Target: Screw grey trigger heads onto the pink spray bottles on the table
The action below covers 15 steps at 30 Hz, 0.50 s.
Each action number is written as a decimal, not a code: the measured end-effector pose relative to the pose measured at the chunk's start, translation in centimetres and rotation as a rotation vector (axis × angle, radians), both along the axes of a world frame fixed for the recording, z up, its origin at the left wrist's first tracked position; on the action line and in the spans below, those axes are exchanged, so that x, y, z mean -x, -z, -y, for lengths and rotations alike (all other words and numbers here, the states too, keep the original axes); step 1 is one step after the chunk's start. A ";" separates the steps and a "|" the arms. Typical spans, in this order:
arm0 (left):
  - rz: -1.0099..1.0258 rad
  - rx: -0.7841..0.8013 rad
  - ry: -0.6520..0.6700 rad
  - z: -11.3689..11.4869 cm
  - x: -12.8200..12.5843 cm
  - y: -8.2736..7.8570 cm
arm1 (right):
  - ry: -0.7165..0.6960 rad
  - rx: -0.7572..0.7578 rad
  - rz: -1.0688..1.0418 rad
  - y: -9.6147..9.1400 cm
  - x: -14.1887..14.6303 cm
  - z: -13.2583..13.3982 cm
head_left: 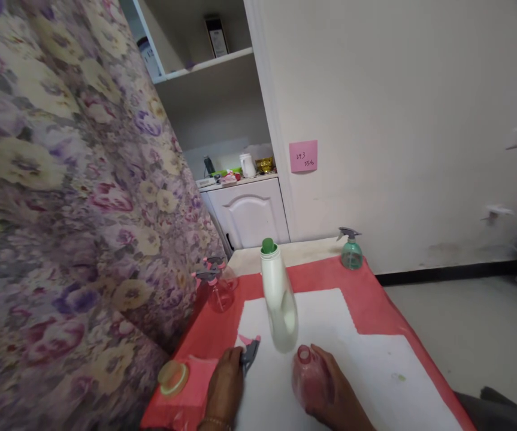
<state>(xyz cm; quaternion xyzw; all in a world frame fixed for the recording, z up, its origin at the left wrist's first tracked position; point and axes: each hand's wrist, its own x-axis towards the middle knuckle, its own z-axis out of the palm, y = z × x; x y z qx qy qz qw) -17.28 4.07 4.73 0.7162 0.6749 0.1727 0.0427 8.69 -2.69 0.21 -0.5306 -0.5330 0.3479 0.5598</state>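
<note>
My left hand [226, 383] is closed around a grey and pink spray trigger head [250, 354], over the left side of the white sheet. In my right hand [339, 395] is a clear pink spray bottle [312, 383], its neck uncapped and tilted slightly. Between and beyond my hands stands a tall pale green jug [278, 299] with a green piece at its mouth. Left of my left hand, a round clear cap with a yellowish rim [172, 377] lies on the red cloth.
Pink spray bottles with grey triggers [219, 296] stand at the table's left edge, by a floral curtain [82, 179]. A green spray bottle [352, 254] stands at the far right corner. White paper [375, 365] covers part of the red cloth [370, 299]. Behind is a cabinet [256, 212].
</note>
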 end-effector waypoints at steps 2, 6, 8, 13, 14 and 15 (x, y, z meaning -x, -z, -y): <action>0.001 -0.009 0.002 0.3 -0.1 -0.6 | 0.005 -0.023 -0.011 -0.3 0.1 0.1; 0.096 -0.105 0.024 1.4 0.0 -2.0 | -0.028 -0.043 -0.018 -1.0 0.0 0.3; 0.231 -0.202 0.047 2.1 0.0 -3.3 | -0.063 -0.048 -0.021 -1.4 -0.2 0.4; 0.661 -0.274 -0.043 4.9 -1.3 -9.4 | -0.137 -0.064 0.009 -1.9 -0.9 0.5; 0.797 -0.270 -0.057 5.6 -1.9 -10.8 | -0.131 -0.062 0.012 -1.8 -0.9 0.5; 0.929 -0.257 -0.059 6.3 -2.5 -12.2 | -0.119 -0.061 0.010 -1.7 -0.8 0.5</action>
